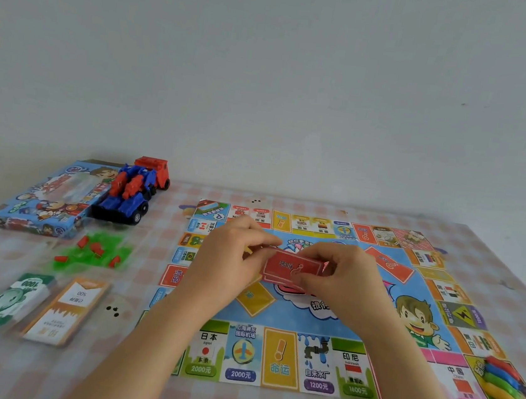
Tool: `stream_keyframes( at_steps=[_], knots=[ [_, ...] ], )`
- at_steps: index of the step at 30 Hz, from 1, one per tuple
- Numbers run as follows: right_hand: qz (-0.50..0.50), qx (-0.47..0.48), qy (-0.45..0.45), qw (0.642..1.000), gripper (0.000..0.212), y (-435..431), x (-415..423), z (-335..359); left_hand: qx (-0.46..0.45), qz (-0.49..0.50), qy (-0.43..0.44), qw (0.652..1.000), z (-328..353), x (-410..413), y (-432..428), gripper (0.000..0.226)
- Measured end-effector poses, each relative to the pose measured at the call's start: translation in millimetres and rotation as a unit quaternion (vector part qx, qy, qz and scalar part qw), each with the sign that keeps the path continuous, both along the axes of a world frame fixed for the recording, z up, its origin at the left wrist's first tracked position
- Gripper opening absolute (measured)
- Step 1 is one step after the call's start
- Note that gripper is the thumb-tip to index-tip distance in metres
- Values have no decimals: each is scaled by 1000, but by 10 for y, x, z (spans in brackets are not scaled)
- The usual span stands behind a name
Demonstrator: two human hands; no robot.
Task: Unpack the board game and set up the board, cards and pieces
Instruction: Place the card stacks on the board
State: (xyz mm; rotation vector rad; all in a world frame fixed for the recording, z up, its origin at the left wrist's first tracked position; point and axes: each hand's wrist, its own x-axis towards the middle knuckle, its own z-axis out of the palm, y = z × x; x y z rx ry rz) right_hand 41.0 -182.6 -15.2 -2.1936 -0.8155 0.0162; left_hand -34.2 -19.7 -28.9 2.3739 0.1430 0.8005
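Red cards pinched between left hand and right hand above board.

Soft, fairly bright light falls evenly from no clear direction, and shadows around the game board are faint. Left of the board, the banknote stacks and green pieces smear with blur. The red cards over its middle look soft. Wide-angle distortion stretches the board's near right corner.
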Motion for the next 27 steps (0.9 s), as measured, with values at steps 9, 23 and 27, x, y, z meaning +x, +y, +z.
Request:
stream_keyframes(
  at_steps=[9,23,27],
  knots=[
    [-12,16,-20,1000,18,2,27,-10,13,4,47,999,-10,7,-8,30],
    [3,10,-11,1000,21,6,59,-64,-21,44,73,996,24,-17,-31,20],
    [0,16,-13,1000,22,14,59,-62,-38,44,103,993,26,-23,-42,18]
  ],
)
